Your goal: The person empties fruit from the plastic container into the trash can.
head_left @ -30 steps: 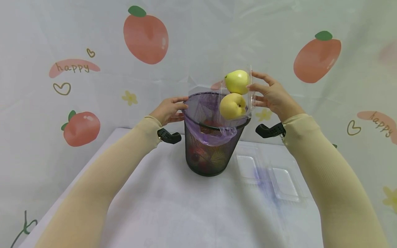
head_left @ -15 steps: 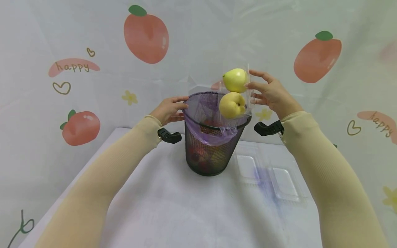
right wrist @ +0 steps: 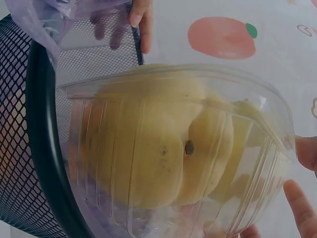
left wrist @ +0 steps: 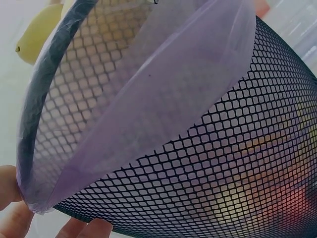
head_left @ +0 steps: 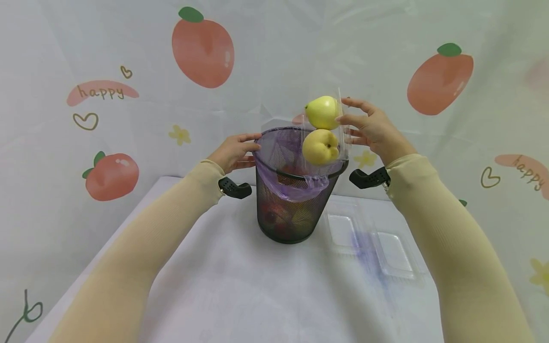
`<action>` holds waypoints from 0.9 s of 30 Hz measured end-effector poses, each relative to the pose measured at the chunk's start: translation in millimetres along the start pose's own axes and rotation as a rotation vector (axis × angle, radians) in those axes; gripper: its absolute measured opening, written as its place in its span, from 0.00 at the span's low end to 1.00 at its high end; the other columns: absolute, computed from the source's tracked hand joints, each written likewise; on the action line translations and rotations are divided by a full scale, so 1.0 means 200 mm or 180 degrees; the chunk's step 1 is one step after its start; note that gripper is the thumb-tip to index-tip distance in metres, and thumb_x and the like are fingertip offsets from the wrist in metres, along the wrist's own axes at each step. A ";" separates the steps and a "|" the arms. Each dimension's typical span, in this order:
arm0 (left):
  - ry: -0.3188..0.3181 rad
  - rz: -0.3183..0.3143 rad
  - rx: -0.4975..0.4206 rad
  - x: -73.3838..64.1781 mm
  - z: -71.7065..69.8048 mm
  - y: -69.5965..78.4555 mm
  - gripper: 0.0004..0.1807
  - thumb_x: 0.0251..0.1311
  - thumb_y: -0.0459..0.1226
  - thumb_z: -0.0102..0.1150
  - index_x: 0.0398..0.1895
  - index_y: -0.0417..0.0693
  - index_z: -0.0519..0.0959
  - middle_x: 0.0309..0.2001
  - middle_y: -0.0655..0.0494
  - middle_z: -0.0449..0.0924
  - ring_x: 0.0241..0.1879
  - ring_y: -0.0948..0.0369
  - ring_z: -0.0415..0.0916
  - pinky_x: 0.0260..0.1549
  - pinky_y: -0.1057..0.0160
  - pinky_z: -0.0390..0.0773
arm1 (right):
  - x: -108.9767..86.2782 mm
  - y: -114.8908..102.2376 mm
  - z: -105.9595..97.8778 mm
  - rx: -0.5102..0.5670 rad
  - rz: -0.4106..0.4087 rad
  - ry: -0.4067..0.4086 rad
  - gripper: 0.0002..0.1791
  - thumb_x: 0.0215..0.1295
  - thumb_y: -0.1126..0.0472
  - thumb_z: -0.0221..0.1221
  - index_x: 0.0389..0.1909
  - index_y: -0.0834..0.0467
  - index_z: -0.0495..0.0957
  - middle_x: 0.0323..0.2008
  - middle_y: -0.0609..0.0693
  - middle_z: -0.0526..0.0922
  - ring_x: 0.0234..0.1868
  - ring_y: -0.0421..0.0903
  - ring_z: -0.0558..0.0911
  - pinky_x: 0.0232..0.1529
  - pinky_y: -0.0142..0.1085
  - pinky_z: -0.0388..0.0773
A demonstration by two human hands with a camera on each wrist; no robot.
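A black mesh wastebasket (head_left: pixel 285 214) lined with a purple plastic bag (head_left: pixel 296 191) stands on the table. My left hand (head_left: pixel 231 153) touches its left rim from outside, fingers spread and fairly straight. With thumb and fingers, my right hand (head_left: pixel 374 131) holds a clear plastic fruit container (right wrist: pixel 237 178) on its side above the right part of the opening. Inside the container, a yellow-green pear (head_left: pixel 322 112) sits above a rounder, deeply creased yellow fruit (head_left: pixel 320 147). In the right wrist view, the container overlaps the dark rim (right wrist: pixel 47 134).
Through the mesh show red and yellow fruits (head_left: pixel 280 224) at the wastebasket's bottom. Flat clear plastic containers (head_left: pixel 394 255) lie on the white table (head_left: pixel 240 290) to the right. Behind hangs a white cloth (head_left: pixel 274 57) printed with fruits.
My right hand and the container with both fruits have shifted slightly left over the opening. My left hand and the wastebasket have stayed in place.
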State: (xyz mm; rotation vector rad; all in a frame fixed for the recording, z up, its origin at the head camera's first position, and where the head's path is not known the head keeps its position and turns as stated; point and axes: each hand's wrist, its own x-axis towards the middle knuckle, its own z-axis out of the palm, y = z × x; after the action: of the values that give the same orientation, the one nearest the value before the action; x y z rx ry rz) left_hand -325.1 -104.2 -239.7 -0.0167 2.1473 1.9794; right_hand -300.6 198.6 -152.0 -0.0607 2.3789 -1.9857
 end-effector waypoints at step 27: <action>-0.0018 0.0029 -0.0009 -0.01 0.01 0.00 0.27 0.68 0.36 0.55 0.69 0.60 0.69 0.53 0.55 0.69 0.47 0.56 0.75 0.55 0.58 0.78 | 0.00 -0.01 0.02 -0.0317 -0.0102 0.0048 0.35 0.60 0.60 0.66 0.68 0.38 0.67 0.45 0.45 0.73 0.38 0.42 0.74 0.31 0.28 0.81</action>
State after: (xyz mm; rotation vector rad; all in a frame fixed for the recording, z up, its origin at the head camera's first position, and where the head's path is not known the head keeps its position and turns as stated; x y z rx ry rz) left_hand -322.6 -103.5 -239.5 -0.0018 2.1449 1.9850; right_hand -299.4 194.4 -150.7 -0.0877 2.5005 -1.8863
